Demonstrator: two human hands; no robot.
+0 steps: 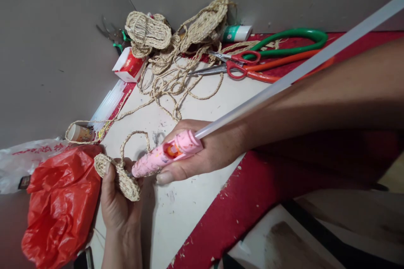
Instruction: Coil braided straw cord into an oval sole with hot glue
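My right hand [202, 151] is wrapped round a pink glue gun [154, 159], from whose back end a long whitish glue stick [303, 69] sticks out. The gun's tip points at a small coiled piece of braided straw cord [126, 183], touching or just beside it; I cannot tell which. My left hand [115, 201] grips this coil between thumb and fingers. A loop of cord [134, 134] rises from the piece, and part of it passes behind the gun. The fingers of my left hand are partly hidden behind the coil.
Bundled straw cord [148, 31] lies at the back, with loose strands trailing forward. Red-handled scissors [236, 69] and larger green-and-orange-handled scissors [287, 42] lie at the back right. At left are a red plastic bag [63, 206], a paper cup [82, 133], glue sticks [109, 103] and a red-white box [128, 65].
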